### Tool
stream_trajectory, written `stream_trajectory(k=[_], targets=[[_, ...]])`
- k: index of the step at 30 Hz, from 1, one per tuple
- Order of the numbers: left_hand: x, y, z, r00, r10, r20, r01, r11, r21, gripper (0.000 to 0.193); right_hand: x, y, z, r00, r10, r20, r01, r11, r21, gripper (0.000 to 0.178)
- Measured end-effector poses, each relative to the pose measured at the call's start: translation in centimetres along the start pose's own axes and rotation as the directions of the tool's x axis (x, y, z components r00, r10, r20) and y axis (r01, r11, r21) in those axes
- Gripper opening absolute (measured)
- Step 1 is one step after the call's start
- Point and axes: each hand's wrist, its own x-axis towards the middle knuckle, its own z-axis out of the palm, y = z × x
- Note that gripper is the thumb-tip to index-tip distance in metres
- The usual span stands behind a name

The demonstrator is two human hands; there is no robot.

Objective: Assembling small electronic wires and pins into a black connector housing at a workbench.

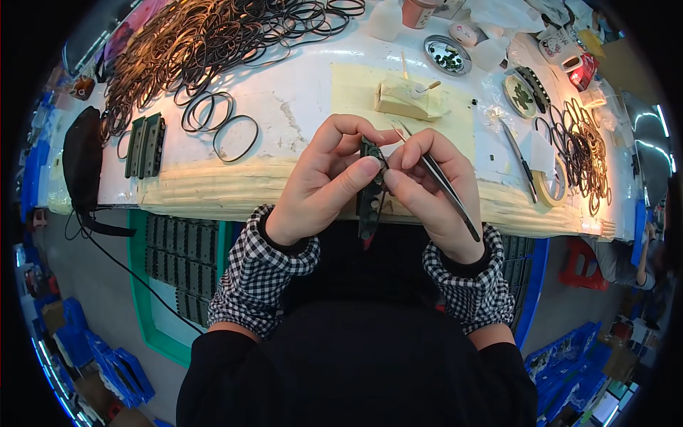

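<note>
Above the table's front edge, my left hand [320,185] grips a long, narrow dark green part [368,203] that stands roughly upright, its lower end hanging toward my lap. My left thumb presses on its upper portion. My right hand [445,188] holds dark tweezers [452,191] slanting across the palm, with their tips pointing up and left past the index finger. The right thumb and index finger pinch close to the part's upper right side, where a thin dark strand shows; what exactly lies between those fingertips is hidden.
Black rubber bands [213,43] heap at the back left, and more [583,156] lie at right. Two similar green parts [146,146] rest at left. A cream block [405,99], metal dish [448,55], knife-like tool [519,160] and tape roll [553,186] surround my hands. A green-rimmed crate [135,285] stands below.
</note>
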Motion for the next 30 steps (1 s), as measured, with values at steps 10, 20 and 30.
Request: stream_trajectory(k=[10,20,30], targets=[[-0.2,0.1,0.0,0.999,-0.008,0.036,0.01,0.999,-0.044,0.027,0.0,0.0,0.6,0.994,-0.055,-0.095,0.054,0.998,-0.012,0.013],[-0.1,0.3,0.1,0.998,-0.06,0.019,0.06,0.997,-0.055,0.027,0.1,-0.2,0.3,0.996,-0.003,-0.093,0.004,1.0,0.01,0.011],[0.2,-0.6,-0.3,0.994,0.006,-0.11,-0.007,1.0,-0.01,0.026,-0.9,0.6,1.3,0.944,-0.31,-0.113,0.247,0.892,-0.379,0.014]])
